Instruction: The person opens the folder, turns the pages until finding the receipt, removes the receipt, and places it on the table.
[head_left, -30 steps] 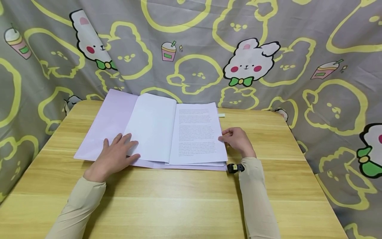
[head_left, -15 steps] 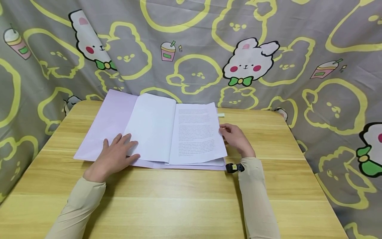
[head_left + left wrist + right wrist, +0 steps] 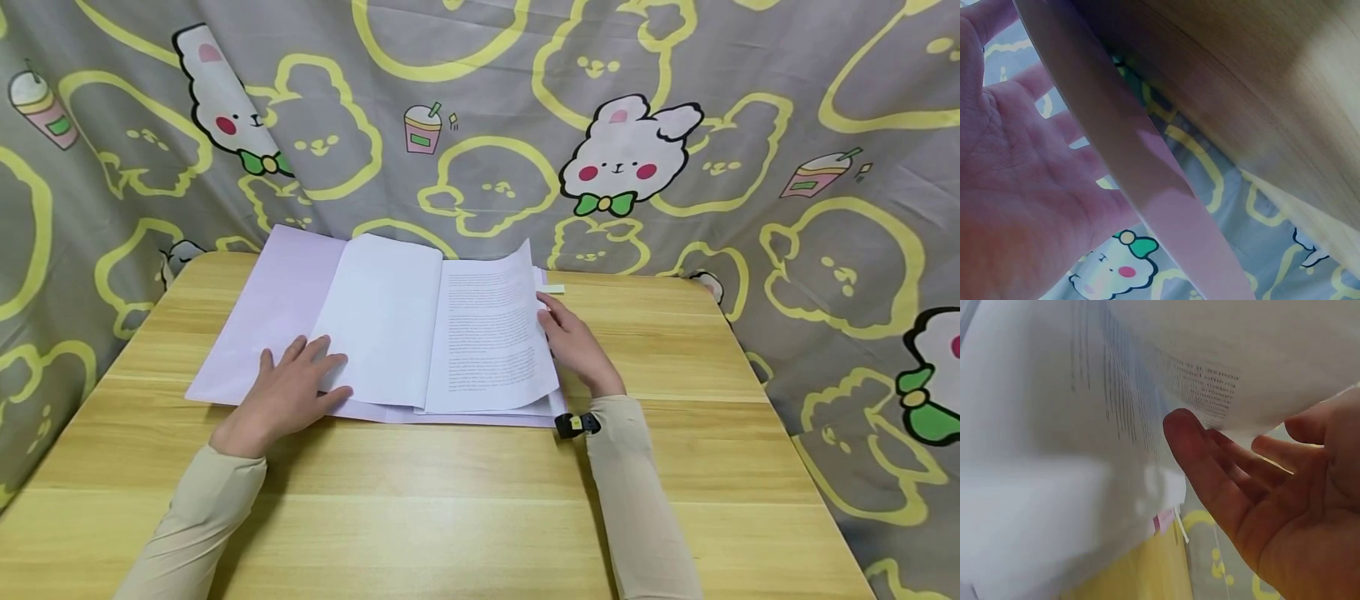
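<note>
A lilac folder [image 3: 273, 300] lies opened out on the table, with stapled-looking paper sheets spread inside it. My left hand [image 3: 288, 387] rests spread on the folder's left cover and the lower corner of the blank left-hand sheet [image 3: 382, 317]. In the left wrist view its palm [image 3: 1029, 169] shows beside the cover's pink edge [image 3: 1141, 169]. At the right edge of the printed page [image 3: 487, 333], my right hand [image 3: 577, 346] pinches the page, whose upper right corner curls up. The right wrist view shows the thumb [image 3: 1185, 428] against the lifted page, other fingertips partly hidden behind it.
A pale tab [image 3: 553, 289] sticks out past the folder's right side. The wooden table [image 3: 465, 508] reaches a grey patterned curtain [image 3: 502, 108] at the back and sides. A small black wrist camera [image 3: 576, 425] sits on the right wrist.
My right hand has moved left and a little away from me, lifting the printed page's right edge so its far corner now curls up. The left hand has stayed in place.
</note>
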Demonstrator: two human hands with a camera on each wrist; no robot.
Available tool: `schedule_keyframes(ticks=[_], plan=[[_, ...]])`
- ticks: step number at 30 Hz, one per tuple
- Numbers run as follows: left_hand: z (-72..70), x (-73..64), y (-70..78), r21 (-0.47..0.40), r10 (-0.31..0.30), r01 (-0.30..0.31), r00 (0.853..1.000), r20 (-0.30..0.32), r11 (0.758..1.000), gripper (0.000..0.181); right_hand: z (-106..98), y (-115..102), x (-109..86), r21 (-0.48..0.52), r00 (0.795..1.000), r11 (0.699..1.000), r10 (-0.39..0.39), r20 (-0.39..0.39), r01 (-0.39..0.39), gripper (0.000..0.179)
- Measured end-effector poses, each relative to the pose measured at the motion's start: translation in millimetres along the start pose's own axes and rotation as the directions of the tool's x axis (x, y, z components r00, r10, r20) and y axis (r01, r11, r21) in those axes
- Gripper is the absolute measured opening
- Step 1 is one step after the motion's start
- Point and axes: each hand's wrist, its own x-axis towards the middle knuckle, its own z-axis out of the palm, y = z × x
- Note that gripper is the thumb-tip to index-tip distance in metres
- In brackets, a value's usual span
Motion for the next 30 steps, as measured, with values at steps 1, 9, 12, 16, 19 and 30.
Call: schedule_keyframes(ticks=[1,9,12,16,19,30], plan=[[-0.1,0.0,-0.4,0.001,0.0,0.0,1.0,0.0,1.0,0.059,2,-1,0.3,-0.001,1.0,1.0,-0.002,0.007,0.002,0.055],[-0.3,-0.4,0.2,-0.005,-0.004,0.004,1.0,0.004,1.0,0.059,19,-6,2.4,-0.028,0.997,0.998,-0.06,0.046,0.062,0.059],[-0.1,-0.2,-0.3,-0.004,-0.001,0.001,1.0,0.001,1.0,0.059,25,-7,2.8,-0.032,0.995,0.997,-0.074,0.066,0.076,0.06],[0.1,-0.1,0.0,-0.008,-0.001,0.001,1.0,0.003,1.0,0.059,31,-9,2.5,-0.037,0.993,0.995,-0.088,0.084,0.092,0.063],[0.1,-0.2,-0.2,-0.015,-0.001,0.001,1.0,0.008,1.0,0.061,34,-10,2.6,-0.048,0.991,0.993,-0.104,0.084,0.108,0.064],[0.4,-0.7,-0.3,-0.022,0.003,-0.003,1.0,0.01,1.0,0.062,42,-12,4.7,-0.071,0.989,0.989,-0.127,0.078,0.132,0.065]])
